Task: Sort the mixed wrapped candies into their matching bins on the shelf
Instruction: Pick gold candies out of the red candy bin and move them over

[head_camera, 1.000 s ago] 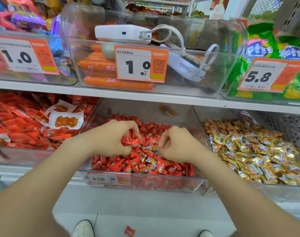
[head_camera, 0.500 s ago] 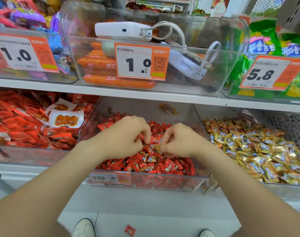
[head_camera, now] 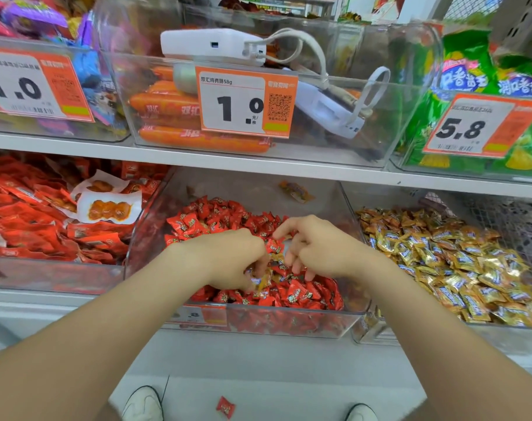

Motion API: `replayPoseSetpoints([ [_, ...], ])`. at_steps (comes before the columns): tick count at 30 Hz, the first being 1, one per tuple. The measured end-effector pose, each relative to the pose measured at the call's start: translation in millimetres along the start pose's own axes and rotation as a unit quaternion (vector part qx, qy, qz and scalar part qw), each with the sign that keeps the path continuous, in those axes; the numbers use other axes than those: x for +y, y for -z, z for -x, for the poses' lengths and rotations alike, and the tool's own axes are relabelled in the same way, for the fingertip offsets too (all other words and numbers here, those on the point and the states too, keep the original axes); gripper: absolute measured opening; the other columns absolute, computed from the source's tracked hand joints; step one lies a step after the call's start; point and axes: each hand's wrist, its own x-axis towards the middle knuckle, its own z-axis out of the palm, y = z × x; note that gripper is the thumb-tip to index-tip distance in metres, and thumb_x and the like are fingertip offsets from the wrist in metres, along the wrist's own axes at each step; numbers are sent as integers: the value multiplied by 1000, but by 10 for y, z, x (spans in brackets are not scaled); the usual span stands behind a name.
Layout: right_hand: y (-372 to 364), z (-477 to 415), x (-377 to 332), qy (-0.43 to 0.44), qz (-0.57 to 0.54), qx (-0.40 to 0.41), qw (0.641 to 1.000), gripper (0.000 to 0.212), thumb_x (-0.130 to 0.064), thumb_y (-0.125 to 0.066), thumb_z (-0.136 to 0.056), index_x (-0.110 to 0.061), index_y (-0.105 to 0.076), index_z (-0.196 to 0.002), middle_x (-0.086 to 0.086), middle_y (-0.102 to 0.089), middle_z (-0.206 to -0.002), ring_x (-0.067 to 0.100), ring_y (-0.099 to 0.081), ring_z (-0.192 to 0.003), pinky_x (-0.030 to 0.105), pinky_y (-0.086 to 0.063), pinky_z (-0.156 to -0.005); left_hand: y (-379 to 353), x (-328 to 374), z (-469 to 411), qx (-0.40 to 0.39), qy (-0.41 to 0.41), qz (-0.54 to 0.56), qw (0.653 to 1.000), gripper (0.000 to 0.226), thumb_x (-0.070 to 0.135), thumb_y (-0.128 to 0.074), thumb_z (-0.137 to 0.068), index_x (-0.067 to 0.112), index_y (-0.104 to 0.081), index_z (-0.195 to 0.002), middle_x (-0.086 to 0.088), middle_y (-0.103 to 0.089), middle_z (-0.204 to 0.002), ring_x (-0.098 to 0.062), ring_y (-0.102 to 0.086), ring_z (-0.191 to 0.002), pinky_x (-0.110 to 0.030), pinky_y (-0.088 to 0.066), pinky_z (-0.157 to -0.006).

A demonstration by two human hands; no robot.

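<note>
1. Reaches into middle bin (head_camera: 258,328) w/ both forearms, hands close together, not touching.
2. Grips a few gold-wrapped candies (head_camera: 262,281) in left hand (head_camera: 228,259), knuckles up, fingers curled under.
3. Hangs right hand (head_camera: 318,249) just beside it, fingers bent & spread over the heap, index stretched fwd; can't tell whether anything is pinched.
4. Shows red candies (head_camera: 301,294) filling the middle bin in shiny twisted wrappers, the gold ones low at centre-front among them.
5. Shows gold pile (head_camera: 456,262) in right bin (head_camera: 425,338), next door on same shelf; red packets (head_camera: 31,214) in the bin to the left.
6. Above: sausages (head_camera: 198,141), price tag (head_camera: 243,101) marked 1.0, white power bank (head_camera: 210,45) w/ cable on that bin's rim.
7. Down on floor (head_camera: 289,390), btw shoes (head_camera: 143,404): one stray piece (head_camera: 225,407), red.
</note>
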Motion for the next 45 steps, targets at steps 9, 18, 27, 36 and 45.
replayPoseSetpoints([
  [9, -401, -216, 64, 61, 165, -31, 984, 25, -46, -84, -84, -24, -78, -96, -11, -66, -77, 5, -55, -76, 31, -54, -85, 100, -157, 156, 73, 6, 107, 992, 25, 18, -70, -90, 42, -69, -100, 14, -61, -80, -3, -56, -73, -26, -43, -66],
  [18, -195, -246, -4, 4, 133, 41, 990, 42, -31, -46, -101, -7, -61, -69, 11, -69, -75, 32, -66, -76, 41, -57, -73, 100, -97, 70, 137, 23, 185, 973, 14, 9, -51, -96, 17, -58, -86, 5, -61, -65, -5, -49, -51, -22, -39, -53],
  [27, -35, -309, 232, -83, 191, 93, 974, 11, -7, -60, -93, -9, -71, -95, 14, -69, -102, 38, -68, -93, 46, -60, -83, 30, -60, -308, 142, 17, 135, 980, 27, 11, -44, -104, 15, -70, -98, 12, -58, -69, -2, -49, -54, -16, -37, -53],
  [36, -226, -415, 182, -134, 202, -19, 970, 52, -62, -82, -79, -14, -60, -85, 2, -63, -84, 25, -65, -80, 34, -53, -67, -188, -108, -704, 53, -9, 0, 999, 17, 35, -74, -91, 23, -79, -103, 1, -55, -100, -21, -60, -95, -40, -57, -82],
  [45, -49, -374, 149, -121, 255, 109, 953, 27, -12, -71, -92, -7, -61, -116, 16, -63, -115, 38, -67, -105, 36, -49, -74, -73, -111, -725, 96, 26, 50, 994, 24, 25, -47, -100, 14, -60, -83, -2, -62, -77, -23, -57, -73, -36, -40, -62],
])
